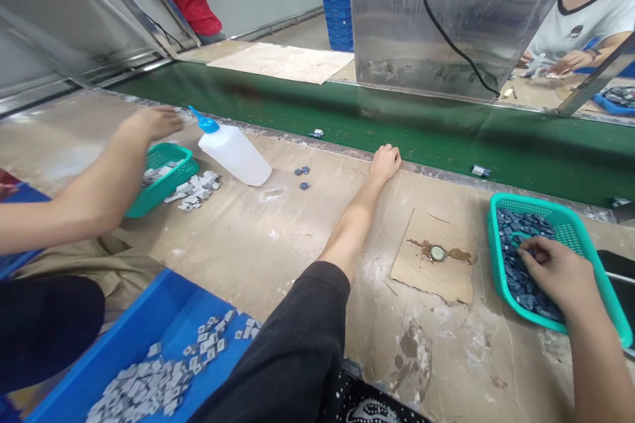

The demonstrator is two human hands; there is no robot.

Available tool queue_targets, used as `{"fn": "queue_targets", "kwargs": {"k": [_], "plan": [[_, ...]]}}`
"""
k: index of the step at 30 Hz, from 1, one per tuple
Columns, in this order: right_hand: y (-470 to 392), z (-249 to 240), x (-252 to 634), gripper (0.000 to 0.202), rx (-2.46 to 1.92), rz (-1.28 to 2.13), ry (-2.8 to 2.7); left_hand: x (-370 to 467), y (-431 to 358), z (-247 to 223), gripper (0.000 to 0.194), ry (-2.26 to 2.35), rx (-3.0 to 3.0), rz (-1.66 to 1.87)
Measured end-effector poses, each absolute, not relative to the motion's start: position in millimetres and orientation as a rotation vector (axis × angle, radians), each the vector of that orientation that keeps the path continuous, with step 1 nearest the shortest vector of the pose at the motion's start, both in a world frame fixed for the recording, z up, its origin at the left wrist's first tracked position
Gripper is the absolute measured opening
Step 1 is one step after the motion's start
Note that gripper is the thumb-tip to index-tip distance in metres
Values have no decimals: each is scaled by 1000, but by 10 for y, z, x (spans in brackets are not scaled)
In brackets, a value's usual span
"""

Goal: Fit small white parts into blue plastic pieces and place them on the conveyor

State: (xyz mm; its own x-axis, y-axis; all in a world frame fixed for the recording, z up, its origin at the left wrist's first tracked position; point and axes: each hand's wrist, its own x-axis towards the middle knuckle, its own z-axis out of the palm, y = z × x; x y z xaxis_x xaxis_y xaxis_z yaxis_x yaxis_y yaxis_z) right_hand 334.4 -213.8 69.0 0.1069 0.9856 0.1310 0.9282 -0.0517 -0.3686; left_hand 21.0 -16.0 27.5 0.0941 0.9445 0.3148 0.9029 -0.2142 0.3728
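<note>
My left hand [385, 162] rests on the table's far edge beside the green conveyor belt. Its fingers curl over and away from me, so whatever they hold, if anything, is hidden. On the right, my right hand [558, 271] reaches into a green basket [578, 231] of small dark blue plastic parts [520, 277]. Its thumb and fingers are pinched together among these parts. Between my hands lies a piece of cardboard [417, 271] with a bottle cap [437, 253] on it, surrounded by a wet brown stain.
A white squeeze bottle [235, 152] stands left of centre, near a few loose dark parts [304, 185]. A neighbour's arm [99, 172] extends over another green basket [169, 175]. Grey parts fill a blue bin [198, 297] at lower left. The belt [278, 109] carries assembled pieces [480, 170].
</note>
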Motion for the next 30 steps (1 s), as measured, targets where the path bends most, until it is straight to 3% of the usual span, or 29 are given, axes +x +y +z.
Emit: {"fn": "queue_targets", "kwargs": {"k": [6, 13, 17, 23, 27, 30], "plan": [[-2131, 681, 3341, 35, -1880, 56, -1856, -240, -98, 334, 47, 2216, 1946, 961], [-2076, 608, 3361, 22, -1745, 55, -1792, -910, -3, 385, 66, 2578, 1565, 847], [-2071, 662, 3293, 14, -1650, 175, -1704, -1034, 31, 476, 53, 2484, 1603, 586], [-1968, 694, 3311, 12, -1670, 280, -1535, -965, 35, 596, 35, 2446, 1675, 618], [-1949, 660, 3323, 16, -1681, 455, -1378, -799, -127, 596, 47, 2411, 1785, 901], [-1878, 680, 3309, 15, -1676, 595, -1285, -621, -197, 543, 44, 2247, 1788, 1194]]}}
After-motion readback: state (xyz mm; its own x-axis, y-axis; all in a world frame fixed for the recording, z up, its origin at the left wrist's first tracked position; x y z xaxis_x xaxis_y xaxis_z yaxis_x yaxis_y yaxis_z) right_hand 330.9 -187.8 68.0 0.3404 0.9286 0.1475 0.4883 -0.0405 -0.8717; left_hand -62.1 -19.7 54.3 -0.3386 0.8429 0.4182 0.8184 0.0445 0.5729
